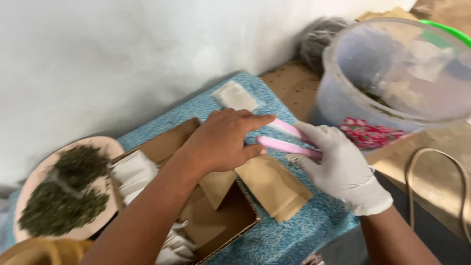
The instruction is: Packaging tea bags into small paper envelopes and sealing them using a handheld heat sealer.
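Note:
My bare left hand (223, 140) lies palm down over the pink hand-held sealer (287, 146), fingers resting on its arms. My right hand (343, 169), in a white glove, grips the sealer's other end. A brown paper pouch (274, 186) lies under and in front of both hands on the blue patterned cloth (304, 230). A small white filled sachet (235, 96) lies on the cloth beyond my left hand.
An open cardboard box (216, 216) holds white sachets and brown pouches beneath my left forearm. A pink plate (66, 189) of dried green leaves sits at left. A clear plastic bucket (392, 83) stands at right, a cable (436, 186) beside it, a white wall behind.

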